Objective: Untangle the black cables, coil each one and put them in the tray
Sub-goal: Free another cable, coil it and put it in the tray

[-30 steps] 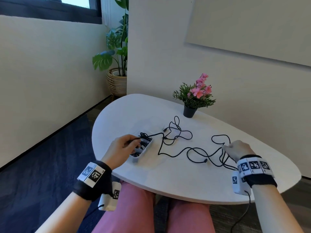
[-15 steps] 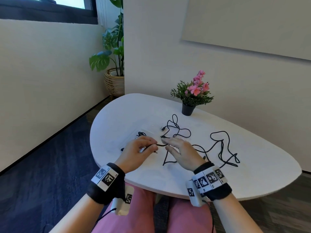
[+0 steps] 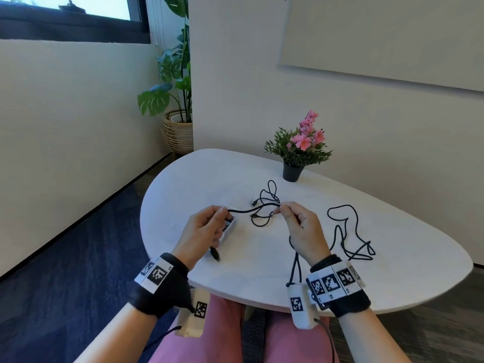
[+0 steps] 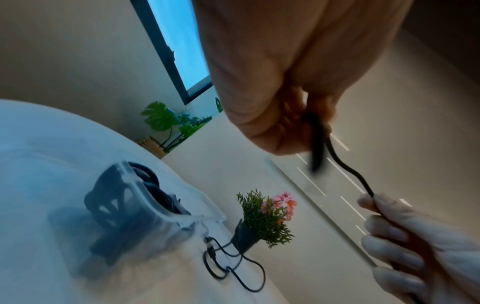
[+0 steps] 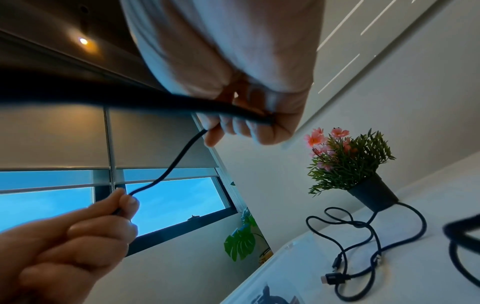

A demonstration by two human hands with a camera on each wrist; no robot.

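Note:
My left hand and right hand each pinch the same black cable, lifted above the white table and stretched between them. Its plug end hangs below my left hand. The rest runs down past my right wrist and lies in loose loops to the right. A second black cable lies tangled behind the hands. The clear tray holds a coiled black cable; in the head view my left hand hides most of the tray. The left wrist view shows the pinch on the cable.
A small potted plant with pink flowers stands at the back of the table, just behind the second cable. A large leafy plant in a wicker pot stands on the floor by the wall. My knees are under the table's front edge.
My right hand left the loops at the right and came to the middle. My left hand left the tray. Both have risen with a cable stretched between them.

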